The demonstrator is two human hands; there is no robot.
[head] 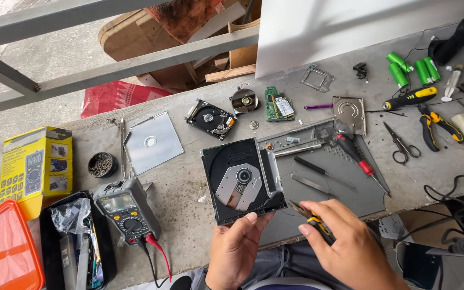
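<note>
Black optical drive (pixel 243 180) pinched at its edge by our left hand (pixel 237 249), our right hand (pixel 350 249) closed around small pliers (pixel 310 217), whose tip could slip and scratch the lens.

Grey concrete bench (pixel 189 182), rough and stained, slanting across from lower left to upper right under flat daylight, with a grey mat (pixel 345 188) near its front edge. Beyond the back edge, grey metal rails (pixel 108 67) crossing at an angle, then bare concrete floor (pixel 44 53) at upper left, stacked wood boards (pixel 135 35) and a red sack (pixel 114 95) lying below. White panel (pixel 339 27) upright at the bench's back right corner; black cables (pixel 452 204) hanging past the front right edge.
</note>
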